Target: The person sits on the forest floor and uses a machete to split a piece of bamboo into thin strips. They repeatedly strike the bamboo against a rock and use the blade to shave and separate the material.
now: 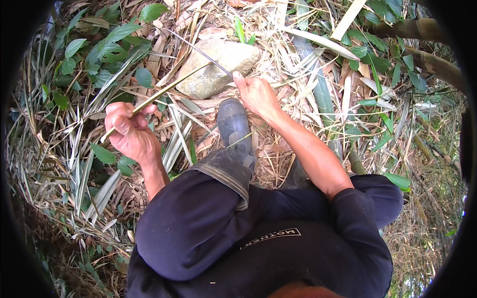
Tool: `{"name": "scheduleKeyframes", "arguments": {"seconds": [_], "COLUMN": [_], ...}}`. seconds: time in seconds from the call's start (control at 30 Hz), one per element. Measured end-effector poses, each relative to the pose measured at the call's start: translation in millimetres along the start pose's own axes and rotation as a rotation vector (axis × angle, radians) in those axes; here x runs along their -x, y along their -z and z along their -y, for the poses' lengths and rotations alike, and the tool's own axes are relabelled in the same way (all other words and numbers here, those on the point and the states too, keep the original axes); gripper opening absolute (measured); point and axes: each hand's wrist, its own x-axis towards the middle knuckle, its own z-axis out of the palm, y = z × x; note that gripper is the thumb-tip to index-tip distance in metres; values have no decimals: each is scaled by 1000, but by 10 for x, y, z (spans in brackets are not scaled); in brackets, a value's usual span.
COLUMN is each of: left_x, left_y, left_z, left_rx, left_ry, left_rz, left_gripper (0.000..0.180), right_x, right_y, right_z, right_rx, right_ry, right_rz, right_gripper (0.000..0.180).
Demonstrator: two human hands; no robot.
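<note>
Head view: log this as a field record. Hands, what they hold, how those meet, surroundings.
left hand: grips green strip, near end sticking out past the hand
right hand: grips dark blade, handle hidden
crossing: strip's far end meets the blade in view; firm contact can't be told
behind crossing: pale stone on the ground
near stone: dark boot, toe toward it
ground: dry litter
left side: green leaves
</note>
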Motion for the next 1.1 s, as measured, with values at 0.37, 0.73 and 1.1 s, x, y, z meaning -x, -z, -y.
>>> {"name": "scheduleKeyframes", "arguments": {"seconds": [0.37,0.73,1.1], "left_x": [-129,157,370], "left_y": [-6,-653,-63], "left_z": [251,1194,-131], "left_rx": [13,7,609], "left_ry": [-40,248,1282], "left_rz": [-84,288,15], "left_gripper": [28,38,44], "right_x": [-1,-146,-5], "right_y": [84,-47,10], "right_z": [132,-241,-12], "right_rx": [66,-84,-139], "right_ry": [-135,-121,-88], "right_rz": [57,117,-91], "right_gripper": [72,80,81]}}
